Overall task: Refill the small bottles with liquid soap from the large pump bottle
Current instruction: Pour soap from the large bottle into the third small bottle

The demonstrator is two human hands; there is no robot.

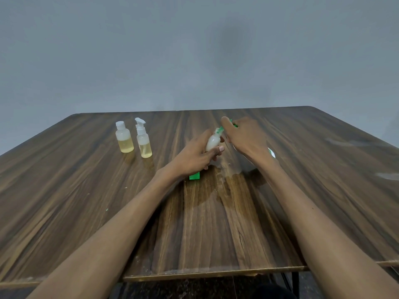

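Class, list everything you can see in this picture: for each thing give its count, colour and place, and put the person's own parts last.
flip-cap bottle: 1, clear with yellowish liquid, far left of table
spray bottle: 1, clear with yellowish liquid, right beside it
small bottle: 1, whitish, held above table centre
green pump nozzle: 1, at the small bottle's mouth
green object: 1, under left wrist
wet patch: 1, table centre
table: 1, brown wood
wall: 1, grey
left hand: grips small bottle
right hand: on pump

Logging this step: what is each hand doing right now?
Left hand: grips a small bottle.
Right hand: curled over the green pump at that bottle's mouth.
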